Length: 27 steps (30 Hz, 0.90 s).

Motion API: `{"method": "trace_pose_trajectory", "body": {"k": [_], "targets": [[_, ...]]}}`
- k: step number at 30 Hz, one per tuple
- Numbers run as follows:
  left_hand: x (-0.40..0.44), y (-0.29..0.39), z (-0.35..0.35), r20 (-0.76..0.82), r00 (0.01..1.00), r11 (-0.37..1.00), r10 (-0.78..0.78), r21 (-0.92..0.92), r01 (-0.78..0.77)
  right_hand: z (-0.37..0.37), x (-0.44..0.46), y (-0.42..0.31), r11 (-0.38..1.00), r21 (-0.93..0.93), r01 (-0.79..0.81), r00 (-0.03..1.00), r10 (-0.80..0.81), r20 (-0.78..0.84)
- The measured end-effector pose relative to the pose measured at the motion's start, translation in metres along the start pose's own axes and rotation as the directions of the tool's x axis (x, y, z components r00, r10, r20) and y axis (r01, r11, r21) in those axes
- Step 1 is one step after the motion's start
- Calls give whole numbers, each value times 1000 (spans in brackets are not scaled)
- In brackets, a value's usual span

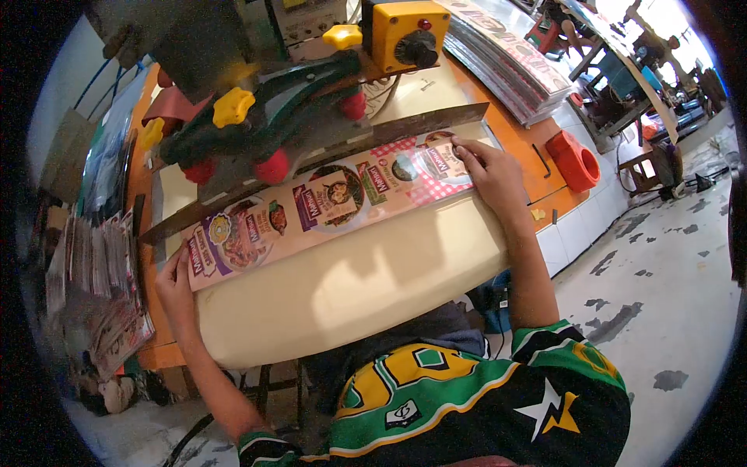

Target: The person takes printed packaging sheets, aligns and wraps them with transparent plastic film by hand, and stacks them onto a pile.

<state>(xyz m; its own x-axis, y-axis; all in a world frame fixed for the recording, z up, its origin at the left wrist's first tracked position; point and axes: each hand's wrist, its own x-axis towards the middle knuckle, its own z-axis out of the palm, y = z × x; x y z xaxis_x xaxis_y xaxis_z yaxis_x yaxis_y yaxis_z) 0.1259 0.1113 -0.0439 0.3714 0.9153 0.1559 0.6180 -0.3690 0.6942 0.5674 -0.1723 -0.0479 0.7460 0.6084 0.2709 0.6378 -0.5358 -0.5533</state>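
Observation:
A long printed sheet point(331, 206) with food pictures and lettering lies along a dark metal fence point(447, 118). My left hand point(176, 286) grips its left end, thumb on top near the lower corner. At the other end, my right hand point(489, 173) pinches the upper right corner between thumb and fingers. Below the sheet spreads a smooth cream-coloured board point(373, 268) with a rounded front edge. Just beyond the fence stands a machine with a dark green arm point(303, 86), yellow star knobs point(233, 107) and red knobs or feet point(272, 166).
A yellow control box point(389, 43) with a black dial sits on the machine. Printed sheets are stacked at the back right point(510, 66) and piled at the left point(93, 268). On the orange table point(165, 356) rest a red ring-shaped object point(574, 159) and a hex key point(541, 162).

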Motion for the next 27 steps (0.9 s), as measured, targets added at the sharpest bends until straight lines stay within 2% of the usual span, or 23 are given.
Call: {"method": "trace_pose_trajectory", "body": {"k": [7, 10, 14, 16, 19, 22, 23, 24, 26, 27], "targets": [[0, -16, 4, -25, 1000, 993, 17, -117, -20, 0, -1, 2, 1000, 26, -17, 1000, 16, 24], [6, -30, -1, 5, 1000, 999, 25, -39, -25, 1, 1, 5, 999, -7, 32, 999, -32, 2], [5, -32, 2, 3, 999, 995, 43, -92, -43, 2, 0, 4, 1000, -25, 16, 1000, -15, 9], [5, -29, 0, -1, 1000, 999, -6, -44, 6, 3, 0, 3, 1000, -23, -6, 1000, 6, 3], [-5, 12, -4, -15, 999, 998, -32, 62, 33, 4, 1, 3, 999, 13, -38, 999, 38, 16], [-8, 29, -5, -28, 998, 995, -55, 84, 58, 7, 2, 8, 998, 43, -33, 999, 33, 17], [-9, 27, -3, -69, 997, 993, 18, 117, -10, 7, 2, 9, 998, 59, -22, 999, 20, 28], [-5, 15, -1, -85, 996, 992, 3, 130, 8, 4, 1, 6, 997, 73, -9, 999, 6, 44], [3, -21, 0, -24, 1000, 998, 21, -61, -22, -2, 0, -7, 997, -1, -77, 995, 77, 61], [4, -27, 2, -43, 999, 998, 34, -42, -35, -1, 0, -8, 999, 16, -51, 997, 50, 58]]}}
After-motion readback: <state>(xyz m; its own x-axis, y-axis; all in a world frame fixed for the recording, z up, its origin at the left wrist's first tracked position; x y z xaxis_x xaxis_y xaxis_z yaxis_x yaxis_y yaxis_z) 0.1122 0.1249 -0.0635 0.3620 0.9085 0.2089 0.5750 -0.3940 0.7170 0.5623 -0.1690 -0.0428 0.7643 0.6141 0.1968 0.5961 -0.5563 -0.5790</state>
